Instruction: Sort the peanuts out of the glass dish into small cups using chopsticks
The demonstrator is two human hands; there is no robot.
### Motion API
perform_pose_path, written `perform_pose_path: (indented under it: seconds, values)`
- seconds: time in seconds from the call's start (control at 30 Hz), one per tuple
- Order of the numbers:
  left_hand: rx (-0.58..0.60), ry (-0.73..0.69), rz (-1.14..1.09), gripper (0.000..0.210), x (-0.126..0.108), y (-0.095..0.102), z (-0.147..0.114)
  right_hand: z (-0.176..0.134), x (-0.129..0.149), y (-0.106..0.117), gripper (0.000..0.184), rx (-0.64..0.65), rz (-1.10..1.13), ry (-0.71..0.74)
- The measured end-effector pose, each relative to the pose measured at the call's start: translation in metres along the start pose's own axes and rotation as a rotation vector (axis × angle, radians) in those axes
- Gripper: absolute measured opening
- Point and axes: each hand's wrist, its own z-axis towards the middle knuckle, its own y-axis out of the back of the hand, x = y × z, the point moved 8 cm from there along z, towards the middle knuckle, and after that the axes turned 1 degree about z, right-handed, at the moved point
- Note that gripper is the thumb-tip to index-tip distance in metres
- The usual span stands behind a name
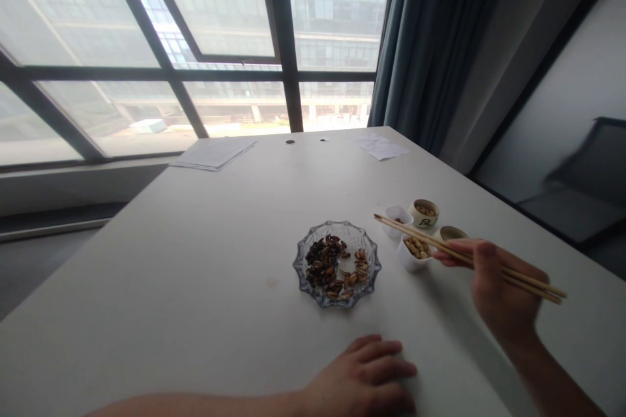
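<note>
My right hand [508,287] is closed around a pair of wooden chopsticks [460,254], held up over the small containers with the tips pointing left. Below the chopsticks stands a white cup [415,262] with pale, nut-like pieces in it. My left hand [366,374] lies on the table with its fingers stretched out, holding nothing. A scalloped glass dish [337,303] sits beyond my left hand. Inside it, a dark heap of seed-like pieces [323,264] fills the left side, and lighter brown ones [359,270] lie at the right.
Behind the nut cup stand another white cup [391,229], a cream cup with a dark character [424,221] and a second round cup [452,233], partly hidden by my right hand. Papers [215,153] and crumpled sheets [384,146] lie at the table's far end, before the windows.
</note>
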Motion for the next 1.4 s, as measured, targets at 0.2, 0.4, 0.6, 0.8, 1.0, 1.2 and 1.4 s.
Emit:
perform_pose_path:
  seconds: [0.2,0.4,0.6,0.8,1.0,1.2,1.4]
  values:
    - [0.016,0.011,-0.013,0.024,0.001,-0.002,-0.001,0.016,-0.018,0.024,0.040,-0.162,-0.025,-0.059]
    - [0.011,0.005,-0.006,0.023,0.002,-0.006,-0.002,0.016,-0.031,0.021,0.040,-0.164,0.049,-0.142]
    - [-0.026,-0.006,-0.010,0.024,0.001,-0.001,-0.001,0.014,-0.028,0.018,0.040,-0.146,0.064,-0.125]
    - [0.009,0.001,-0.019,0.021,0.000,-0.003,-0.001,0.007,-0.030,0.013,0.044,-0.096,0.121,-0.144]
    - [-0.003,0.004,-0.031,0.024,0.001,0.000,-0.001,-0.009,-0.018,-0.013,0.048,0.154,0.209,-0.206]
    - [0.020,0.003,-0.041,0.027,0.002,-0.005,-0.001,-0.029,-0.005,-0.043,0.048,0.376,0.241,-0.281]
    - [0.017,0.003,-0.045,0.025,0.001,-0.007,-0.002,-0.039,-0.003,-0.056,0.045,0.497,0.224,-0.303]
